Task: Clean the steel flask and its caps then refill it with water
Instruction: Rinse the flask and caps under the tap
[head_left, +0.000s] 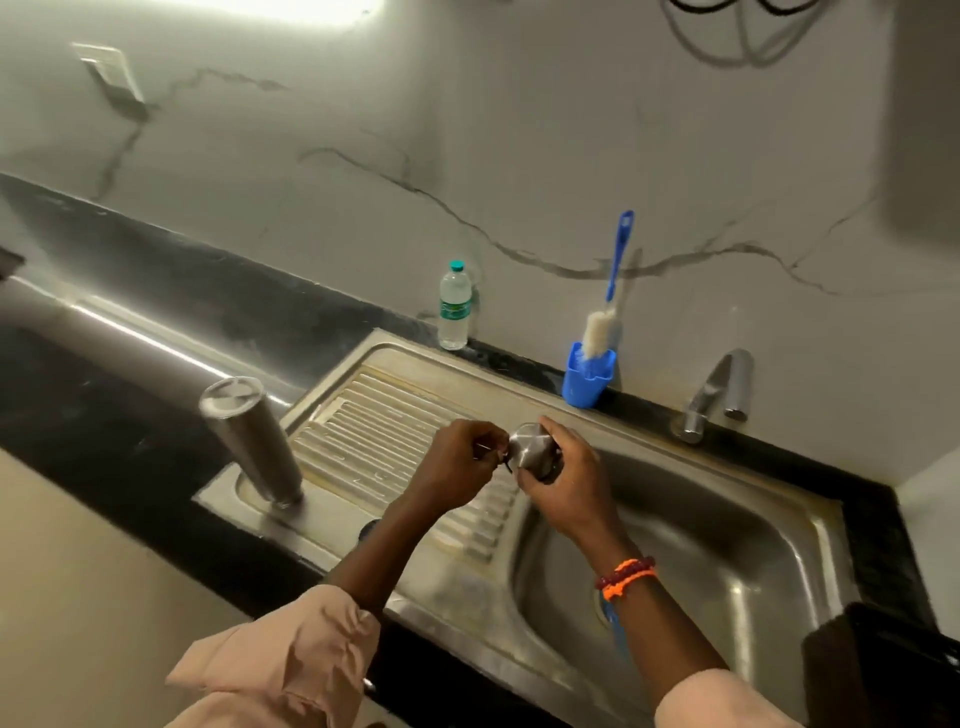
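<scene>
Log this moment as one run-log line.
right hand holds steel cap | left hand pinches its loop | flask on drainboard | tap off

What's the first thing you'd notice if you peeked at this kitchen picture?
Two hands meet over the sink's draining board: the right hand grips a shiny steel cap, and the left hand pinches something small beside it. To the left, the steel flask stands upside down, and a bright blue bottle brush sticks up from a blue cup by the wall.

We face a pale marble-veined wall (519, 130) with a switch plate (106, 70) and dangling cables (737, 31), above a black stone surface (104, 415) catching glare from overhead light.
</scene>
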